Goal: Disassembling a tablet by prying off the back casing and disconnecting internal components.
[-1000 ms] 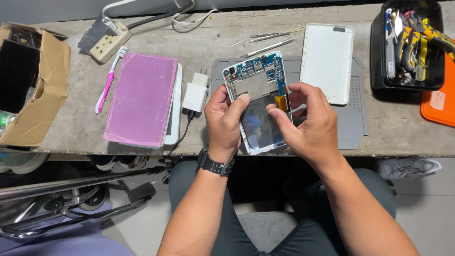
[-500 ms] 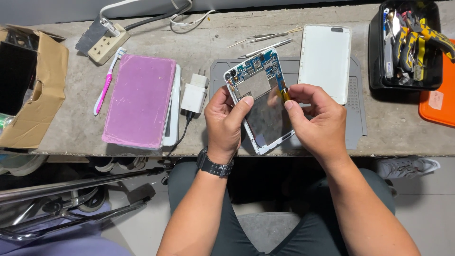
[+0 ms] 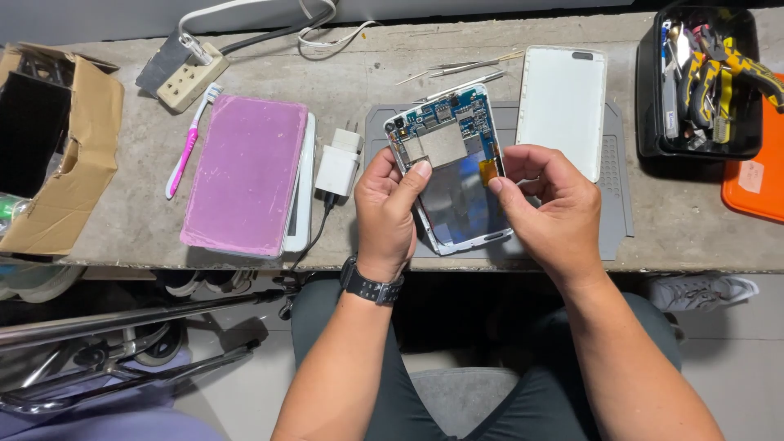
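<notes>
I hold an opened phone (image 3: 454, 175) with its back off, a blue circuit board at its top and a dark empty bay below. My left hand (image 3: 390, 208) grips its left edge, thumb resting on the inner frame. My right hand (image 3: 549, 208) holds the right edge, its fingertips pinched at a small orange flex tab (image 3: 488, 171) on that side. The phone hovers over a grey work mat (image 3: 612, 171) on the concrete bench.
A white back cover (image 3: 562, 110) lies on the mat, tweezers (image 3: 457, 69) behind it. Left: a white charger (image 3: 338, 162), a pink pad on a white tablet (image 3: 245, 175), a pink toothbrush (image 3: 188, 143), a power strip (image 3: 192, 75), a cardboard box (image 3: 61, 155). Right: a black tool tray (image 3: 698, 82), an orange lid (image 3: 755, 184).
The phone has tilted and shifted slightly. My right hand slid from over the phone's lower body to its right edge, fingertips now at the orange tab.
</notes>
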